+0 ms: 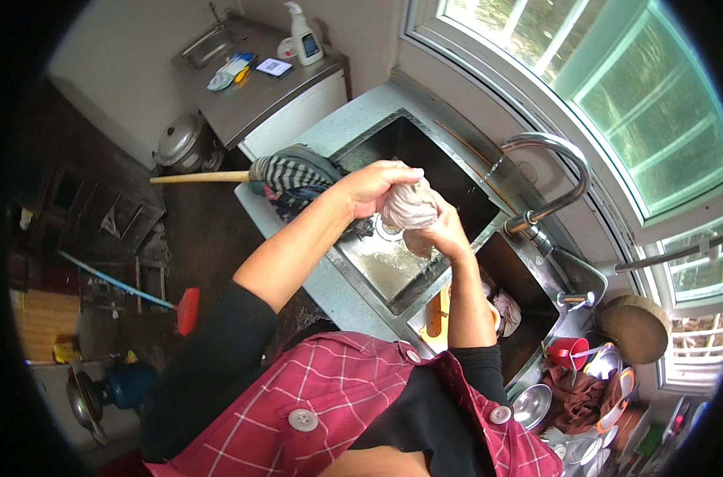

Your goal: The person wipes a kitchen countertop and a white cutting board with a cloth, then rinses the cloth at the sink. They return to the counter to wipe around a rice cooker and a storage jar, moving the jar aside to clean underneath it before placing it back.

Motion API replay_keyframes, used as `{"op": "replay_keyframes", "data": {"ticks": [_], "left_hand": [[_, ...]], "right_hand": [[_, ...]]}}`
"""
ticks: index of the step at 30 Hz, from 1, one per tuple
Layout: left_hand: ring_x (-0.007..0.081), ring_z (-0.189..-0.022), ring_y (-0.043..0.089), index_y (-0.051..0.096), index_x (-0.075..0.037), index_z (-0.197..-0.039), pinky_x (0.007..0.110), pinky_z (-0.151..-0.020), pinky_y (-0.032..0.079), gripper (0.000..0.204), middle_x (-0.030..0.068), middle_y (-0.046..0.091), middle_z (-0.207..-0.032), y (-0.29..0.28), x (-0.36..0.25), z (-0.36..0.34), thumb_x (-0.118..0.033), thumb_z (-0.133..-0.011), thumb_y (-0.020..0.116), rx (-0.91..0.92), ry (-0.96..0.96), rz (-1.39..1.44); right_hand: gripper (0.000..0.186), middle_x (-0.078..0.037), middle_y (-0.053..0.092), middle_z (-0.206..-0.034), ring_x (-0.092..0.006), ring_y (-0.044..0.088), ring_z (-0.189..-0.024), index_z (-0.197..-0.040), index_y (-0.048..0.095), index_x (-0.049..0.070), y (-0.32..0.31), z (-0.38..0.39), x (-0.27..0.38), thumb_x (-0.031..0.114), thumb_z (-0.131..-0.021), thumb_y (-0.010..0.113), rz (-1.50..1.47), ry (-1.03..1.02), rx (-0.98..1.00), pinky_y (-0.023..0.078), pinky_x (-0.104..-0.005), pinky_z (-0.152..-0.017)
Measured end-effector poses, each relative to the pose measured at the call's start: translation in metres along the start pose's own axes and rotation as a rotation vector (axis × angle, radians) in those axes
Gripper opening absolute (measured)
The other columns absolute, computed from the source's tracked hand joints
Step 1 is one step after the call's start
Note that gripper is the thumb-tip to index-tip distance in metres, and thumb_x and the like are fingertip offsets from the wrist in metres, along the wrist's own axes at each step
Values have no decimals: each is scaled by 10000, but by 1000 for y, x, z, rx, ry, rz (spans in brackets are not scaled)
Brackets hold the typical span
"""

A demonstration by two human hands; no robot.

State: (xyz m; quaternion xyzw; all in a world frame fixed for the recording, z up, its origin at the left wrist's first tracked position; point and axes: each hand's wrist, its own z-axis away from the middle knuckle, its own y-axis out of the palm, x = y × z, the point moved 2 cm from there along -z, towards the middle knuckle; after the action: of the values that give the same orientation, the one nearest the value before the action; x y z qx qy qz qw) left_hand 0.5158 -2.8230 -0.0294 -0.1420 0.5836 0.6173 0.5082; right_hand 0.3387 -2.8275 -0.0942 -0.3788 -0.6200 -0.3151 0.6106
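A wet, pale pinkish-beige cloth (409,205) is bunched and twisted between my hands above the left sink basin (393,298). My left hand (368,189) is closed round its upper left side. My right hand (447,235) grips it from the lower right, and a loose end hangs below that hand. Beneath the cloth, shiny wet metal and part of a drain show. The curved chrome faucet (580,163) arches over the basin's far right side, with a thin broken stream of water at its spout.
Striped and dark cloths (298,171) lie on the counter's left edge beside a wooden stick (202,177). The right basin (528,290) holds another pale cloth (506,312). A spray bottle (306,40) stands on the back counter. Bowls (532,405) and utensils crowd the lower right.
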Motion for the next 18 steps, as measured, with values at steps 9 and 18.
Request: {"op": "replay_keyframes", "data": {"ticks": [9, 18], "left_hand": [[237, -972, 616, 535, -139, -1155, 483, -760, 530, 296, 74, 630, -1029, -66, 82, 2, -214, -873, 586, -252, -37, 124], [156, -956, 610, 635, -75, -1160, 316, -849, 478, 551, 77, 663, -1070, -64, 154, -39, -541, -943, 435, -148, 314, 31]], "right_hand": [[601, -141, 626, -1075, -224, 634, -951, -1238, 476, -27, 0, 25, 22, 38, -665, 644, -525, -52, -193, 504, -334, -876], [501, -156, 541, -1259, -298, 513, -1180, -1280, 483, 2, 15, 18, 17, 142, -802, 531, -927, -180, -364, 390, -418, -1035]]}}
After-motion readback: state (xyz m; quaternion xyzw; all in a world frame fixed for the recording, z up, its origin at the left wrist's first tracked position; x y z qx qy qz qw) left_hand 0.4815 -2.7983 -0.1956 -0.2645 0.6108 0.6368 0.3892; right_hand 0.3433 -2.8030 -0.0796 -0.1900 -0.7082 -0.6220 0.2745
